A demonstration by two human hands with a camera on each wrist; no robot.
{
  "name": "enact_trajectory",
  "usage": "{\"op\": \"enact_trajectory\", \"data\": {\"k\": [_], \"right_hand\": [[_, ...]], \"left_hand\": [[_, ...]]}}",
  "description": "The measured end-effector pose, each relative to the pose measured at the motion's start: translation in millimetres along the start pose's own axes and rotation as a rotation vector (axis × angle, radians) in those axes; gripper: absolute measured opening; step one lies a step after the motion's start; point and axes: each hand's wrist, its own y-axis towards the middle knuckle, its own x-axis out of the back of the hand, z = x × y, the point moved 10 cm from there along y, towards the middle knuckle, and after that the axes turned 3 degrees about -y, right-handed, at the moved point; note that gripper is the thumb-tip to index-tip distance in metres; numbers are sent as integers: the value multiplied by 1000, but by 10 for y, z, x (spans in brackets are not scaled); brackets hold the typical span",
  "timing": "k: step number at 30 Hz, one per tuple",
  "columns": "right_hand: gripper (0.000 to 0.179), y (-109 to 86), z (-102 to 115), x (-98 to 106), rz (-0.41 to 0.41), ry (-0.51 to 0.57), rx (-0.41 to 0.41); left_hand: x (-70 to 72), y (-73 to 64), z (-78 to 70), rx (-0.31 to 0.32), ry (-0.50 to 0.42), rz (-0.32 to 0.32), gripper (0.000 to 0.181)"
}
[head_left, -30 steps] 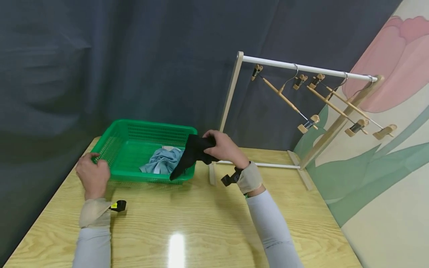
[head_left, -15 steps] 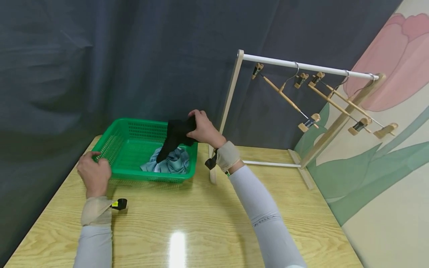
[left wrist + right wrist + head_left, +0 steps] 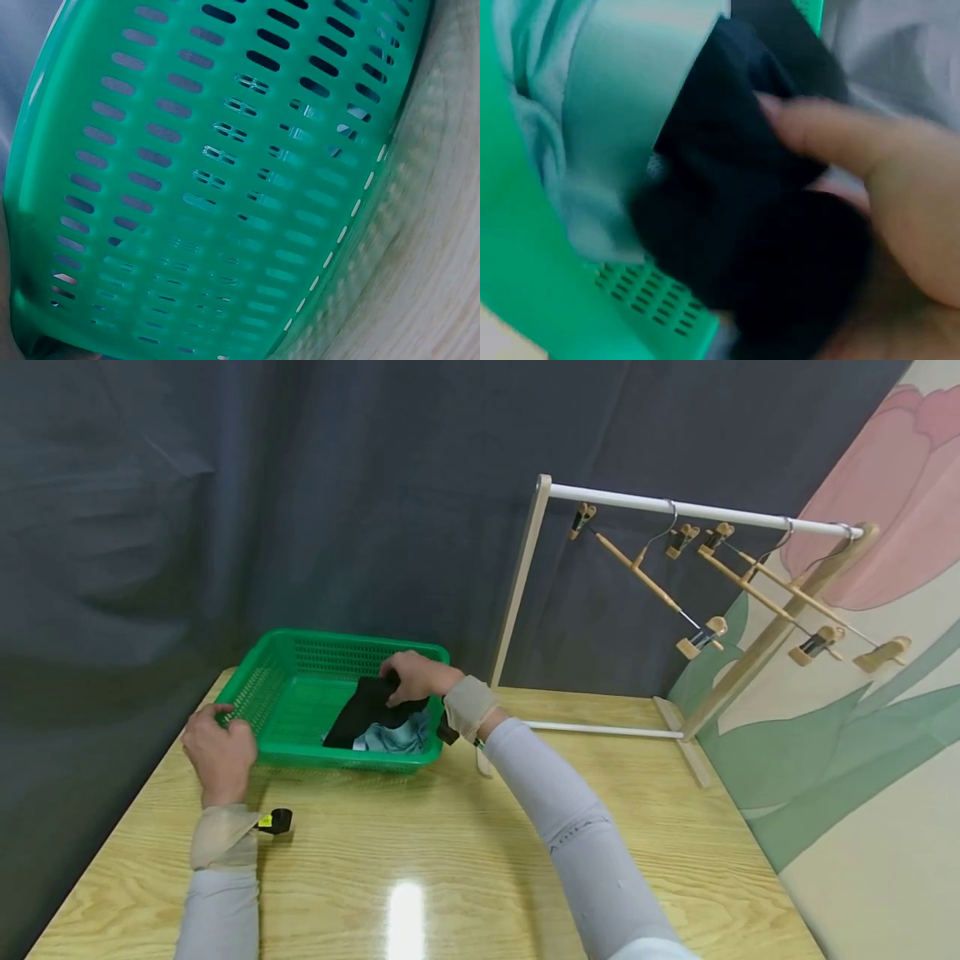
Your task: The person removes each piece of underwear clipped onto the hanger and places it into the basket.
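Note:
In the head view a green plastic basket (image 3: 300, 702) stands on the wooden table. My left hand (image 3: 221, 750) grips its rim at the near left corner, with the thumb showing over the edge. The slotted basket wall (image 3: 37, 187) fills most of the left wrist view. Over the basket's right part my right hand (image 3: 416, 677) holds a black cloth (image 3: 365, 714), pinched between thumb and fingers. This black cloth (image 3: 720, 142) hangs in folds, its exact kind unclear. Beneath and beside it lies a crumpled light-blue cloth (image 3: 403, 737), partly covered.
Right of the basket stands a rack with a white rail (image 3: 622, 500) and wooden legs. Several wooden clip hangers (image 3: 637, 570) hang from it. A dark curtain (image 3: 375, 485) is behind the table (image 3: 337, 868), and a painted wall (image 3: 877, 760) is at right.
My right hand has moved left and then down into the basket with the black cloth, which now lies over the light-blue cloth. My left hand keeps its hold on the rim.

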Motion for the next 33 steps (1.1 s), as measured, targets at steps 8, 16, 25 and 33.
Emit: {"op": "enact_trajectory", "data": {"k": [8, 16, 25, 33], "right_hand": [[57, -124, -127, -191, 156, -241, -212], [51, -140, -11, -231, 188, -156, -115], [57, -89, -126, -354, 252, -131, -92], [59, -135, -176, -363, 244, -69, -108]], "left_hand": [[5, -11, 8, 12, 21, 12, 48], [8, 1, 5, 5, 29, 15, 49], [-49, -9, 6, 21, 23, 40, 51], [-67, -20, -32, -23, 41, 38, 43]]}}
